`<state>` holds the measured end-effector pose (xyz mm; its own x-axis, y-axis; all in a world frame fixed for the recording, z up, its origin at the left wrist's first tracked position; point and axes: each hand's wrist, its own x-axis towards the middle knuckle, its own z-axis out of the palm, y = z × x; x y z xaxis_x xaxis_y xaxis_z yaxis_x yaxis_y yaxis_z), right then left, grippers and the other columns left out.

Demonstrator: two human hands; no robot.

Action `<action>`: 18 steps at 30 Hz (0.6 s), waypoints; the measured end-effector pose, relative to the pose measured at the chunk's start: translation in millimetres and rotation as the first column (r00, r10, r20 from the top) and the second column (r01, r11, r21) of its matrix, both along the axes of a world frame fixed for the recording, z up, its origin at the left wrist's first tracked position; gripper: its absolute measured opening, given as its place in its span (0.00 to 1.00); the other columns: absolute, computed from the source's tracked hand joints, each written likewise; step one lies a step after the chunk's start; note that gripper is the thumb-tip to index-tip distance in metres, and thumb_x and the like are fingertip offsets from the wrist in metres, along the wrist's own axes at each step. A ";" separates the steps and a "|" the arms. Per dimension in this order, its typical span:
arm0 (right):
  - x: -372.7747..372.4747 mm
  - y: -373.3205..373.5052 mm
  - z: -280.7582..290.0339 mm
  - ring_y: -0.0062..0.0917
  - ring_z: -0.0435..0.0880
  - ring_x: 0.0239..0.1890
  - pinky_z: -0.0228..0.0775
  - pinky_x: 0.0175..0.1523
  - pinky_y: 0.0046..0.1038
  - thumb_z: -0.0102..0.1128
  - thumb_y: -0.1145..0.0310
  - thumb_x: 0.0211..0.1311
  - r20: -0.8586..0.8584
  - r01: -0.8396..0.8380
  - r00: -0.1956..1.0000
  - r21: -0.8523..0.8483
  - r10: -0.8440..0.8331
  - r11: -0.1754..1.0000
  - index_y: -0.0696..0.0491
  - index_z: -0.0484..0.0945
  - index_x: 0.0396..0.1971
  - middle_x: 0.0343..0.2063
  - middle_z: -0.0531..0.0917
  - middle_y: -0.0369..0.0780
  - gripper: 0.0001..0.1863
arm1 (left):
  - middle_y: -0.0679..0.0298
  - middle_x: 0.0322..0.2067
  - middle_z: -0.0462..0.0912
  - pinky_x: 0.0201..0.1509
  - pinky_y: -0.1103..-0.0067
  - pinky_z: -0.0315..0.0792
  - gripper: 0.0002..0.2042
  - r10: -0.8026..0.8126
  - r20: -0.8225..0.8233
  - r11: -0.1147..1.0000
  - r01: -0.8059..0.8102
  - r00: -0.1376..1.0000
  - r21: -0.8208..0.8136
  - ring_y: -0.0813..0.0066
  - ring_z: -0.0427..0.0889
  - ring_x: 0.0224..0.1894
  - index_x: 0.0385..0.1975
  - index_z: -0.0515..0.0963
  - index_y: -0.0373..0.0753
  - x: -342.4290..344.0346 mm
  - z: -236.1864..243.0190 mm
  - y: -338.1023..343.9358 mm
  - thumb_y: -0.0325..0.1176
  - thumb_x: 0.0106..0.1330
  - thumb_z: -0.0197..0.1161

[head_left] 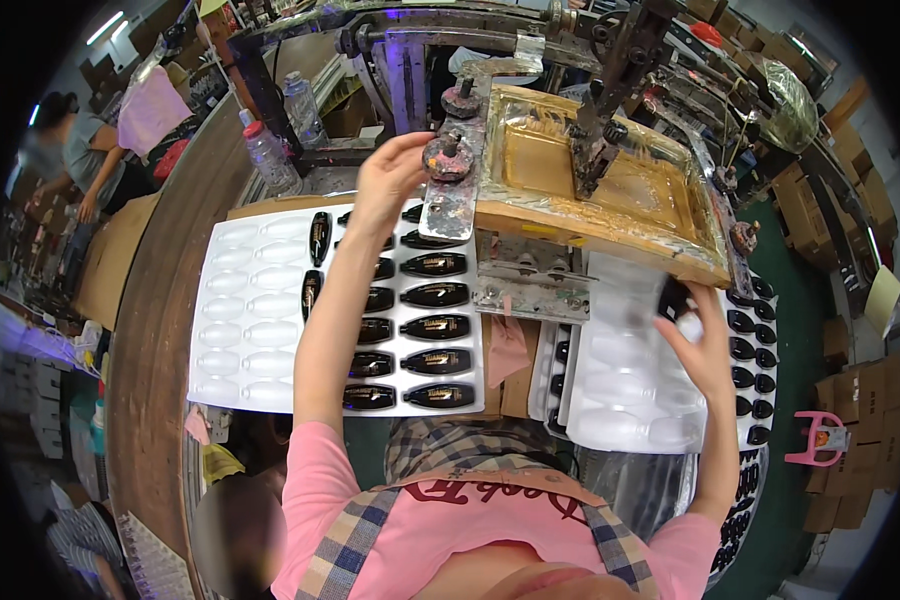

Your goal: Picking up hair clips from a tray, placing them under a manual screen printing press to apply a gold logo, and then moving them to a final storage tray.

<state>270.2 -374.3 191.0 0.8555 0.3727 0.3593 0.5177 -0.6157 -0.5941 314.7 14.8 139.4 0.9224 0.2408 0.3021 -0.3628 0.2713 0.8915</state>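
My left hand (388, 190) is raised beside a round paint-stained knob (448, 158) on the left of a screen-printing frame. Its fingers are outstretched and hold nothing; whether the fingertips touch the knob I cannot tell. Below the frame's right end, my right hand (707, 340) grips a glossy black bottle (674, 298) between thumb and fingers, partly hidden. The wooden-edged frame (590, 226) is tilted, with amber mesh. Under my left forearm lies a white moulded tray (238, 335); black bottles with gold print (436, 327) fill its right columns. The cavities on its left are bare.
Another white moulded tray (620, 395) lies below my right hand, its visible cavities bare. More black bottles (742, 350) stand in rows to its right. A metal jig (530, 290) sits under the frame. A red-capped plastic bottle (270, 160) and a person (95, 150) are at left.
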 end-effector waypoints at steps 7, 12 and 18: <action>51.4 100.2 -30.6 0.33 0.72 0.42 0.61 0.47 0.27 0.63 0.53 0.43 -0.112 -0.175 0.980 -0.099 0.163 0.980 0.58 0.71 0.40 0.38 0.76 0.44 0.28 | 0.58 0.36 0.78 0.39 0.84 0.70 0.11 0.340 -0.050 0.937 -0.342 0.939 -0.072 0.79 0.76 0.35 0.39 0.71 0.34 -42.9 -28.6 113.8 0.27 0.56 0.57; 53.0 106.9 -38.3 0.38 0.71 0.43 0.60 0.49 0.29 0.60 0.54 0.46 -0.250 -0.303 0.930 -0.114 0.268 0.946 0.60 0.68 0.43 0.40 0.73 0.49 0.29 | 0.56 0.35 0.78 0.41 0.82 0.72 0.10 0.630 -0.098 0.776 -0.629 0.771 0.038 0.75 0.77 0.35 0.38 0.70 0.32 -69.9 -77.7 193.5 0.25 0.56 0.56; 25.7 51.7 -31.2 0.40 0.69 0.46 0.60 0.50 0.29 0.58 0.60 0.49 0.037 -0.078 0.995 -0.254 0.090 0.964 0.61 0.64 0.46 0.45 0.69 0.50 0.28 | 0.56 0.33 0.77 0.37 0.81 0.75 0.09 0.805 -0.172 0.586 -0.807 0.568 0.080 0.72 0.77 0.33 0.36 0.70 0.29 -65.4 -138.6 241.9 0.22 0.55 0.55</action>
<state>295.9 -322.6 159.9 0.8012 0.5265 0.2844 0.5982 -0.6953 -0.3984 249.3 256.7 0.7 0.3792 0.9118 0.1576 -0.2781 -0.0502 0.9593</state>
